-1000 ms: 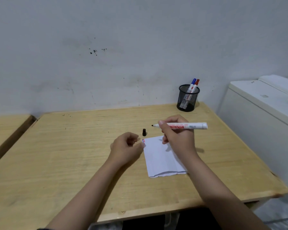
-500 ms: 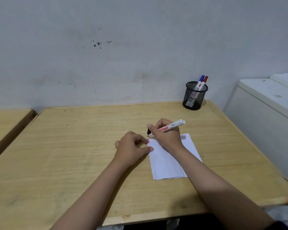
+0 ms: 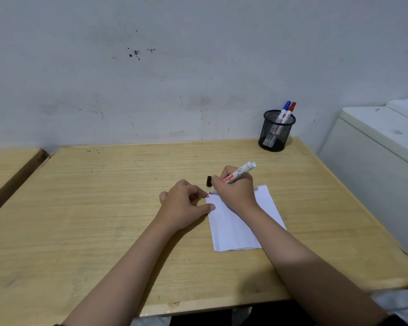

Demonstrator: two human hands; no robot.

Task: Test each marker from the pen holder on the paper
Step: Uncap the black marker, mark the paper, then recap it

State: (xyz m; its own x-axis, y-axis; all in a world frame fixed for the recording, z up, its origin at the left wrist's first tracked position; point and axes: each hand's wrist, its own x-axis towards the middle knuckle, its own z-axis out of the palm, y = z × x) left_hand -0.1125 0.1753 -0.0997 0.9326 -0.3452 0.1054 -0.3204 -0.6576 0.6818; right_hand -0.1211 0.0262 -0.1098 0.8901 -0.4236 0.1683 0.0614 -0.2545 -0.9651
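Observation:
A folded white paper (image 3: 236, 229) lies on the wooden table (image 3: 104, 208). My right hand (image 3: 236, 191) grips an uncapped white marker (image 3: 239, 174), its tip touching the paper's top left corner beside small red and blue marks. My left hand (image 3: 184, 205) rests curled at the paper's left edge, thumb pressing on it. The marker's black cap (image 3: 209, 181) stands on the table just beyond my right hand. A black mesh pen holder (image 3: 276, 130) at the back right holds a blue-capped marker (image 3: 283, 111) and a red-capped marker (image 3: 290, 111).
A white cabinet (image 3: 375, 149) stands right of the table. A second wooden table (image 3: 7, 168) sits at the left across a narrow gap. The grey wall runs directly behind the table.
My right hand lowered the marker from held level above the table and tilted it, bringing its tip down onto the paper's top left corner. My left hand stayed at the paper's edge.

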